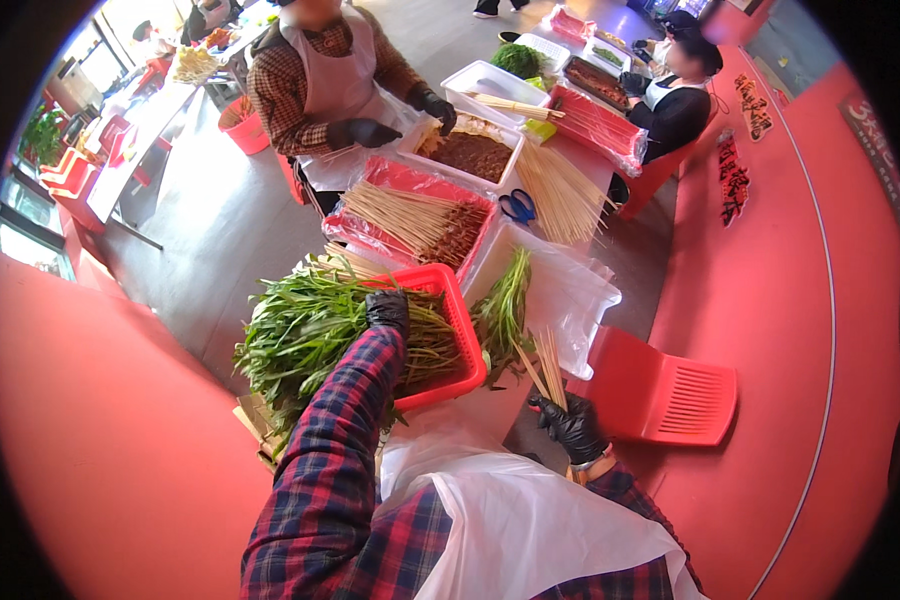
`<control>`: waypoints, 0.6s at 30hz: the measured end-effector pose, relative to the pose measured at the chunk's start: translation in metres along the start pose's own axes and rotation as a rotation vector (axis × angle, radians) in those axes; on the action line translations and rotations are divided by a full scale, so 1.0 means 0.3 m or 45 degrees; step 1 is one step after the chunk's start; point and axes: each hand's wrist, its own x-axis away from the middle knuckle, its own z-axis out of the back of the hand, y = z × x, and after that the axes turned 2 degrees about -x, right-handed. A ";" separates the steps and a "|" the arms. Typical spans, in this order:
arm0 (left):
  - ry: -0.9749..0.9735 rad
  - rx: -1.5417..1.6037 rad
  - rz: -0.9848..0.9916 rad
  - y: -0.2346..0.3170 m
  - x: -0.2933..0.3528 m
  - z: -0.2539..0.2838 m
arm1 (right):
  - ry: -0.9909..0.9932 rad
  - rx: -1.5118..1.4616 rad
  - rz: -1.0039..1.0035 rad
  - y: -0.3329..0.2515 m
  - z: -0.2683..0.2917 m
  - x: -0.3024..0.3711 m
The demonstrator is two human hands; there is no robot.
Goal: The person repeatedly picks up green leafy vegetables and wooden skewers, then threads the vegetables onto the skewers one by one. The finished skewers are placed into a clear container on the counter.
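– Table first, long and pale-topped: running away from the body, carrying tubs and trays.

– And behind it?

– Seeing a co-worker in brown checked sleeves and a white apron, standing on the far side, keeping black-gloved hands near the meat.

– Going smaller?

– Finding a red plastic chair with a slotted panel, sitting to the right; then a big bundle of long-leaved green stems, lying across a red plastic basket and spilling over its left side.

– Looking past the basket?

– Noticing a white tub lined with clear plastic, holding a smaller bunch of greens along its left side; beyond, a red-lined tray of skewered meat.

– Doing what with the left hand?

– Pressing down onto the big bundle, black-gloved; hiding the fingertips, so not telling whether closed or spread.

– And with the right hand?

– Gripping a sheaf of thin pale wooden skewers, fingers closing round it, pointing it up toward the lined tub.

– Smallest?

– Spotting blue-handled scissors, lying just beside the red-lined tray.
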 end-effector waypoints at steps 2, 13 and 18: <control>0.023 -0.056 -0.099 -0.011 -0.008 0.033 | -0.005 -0.015 0.061 -0.021 -0.016 0.016; 0.181 0.758 -0.628 -0.200 0.146 0.252 | 0.062 -0.005 0.133 -0.114 -0.078 -0.020; 0.110 1.247 -0.463 -0.287 0.258 0.425 | 0.006 0.080 0.222 -0.227 -0.133 -0.104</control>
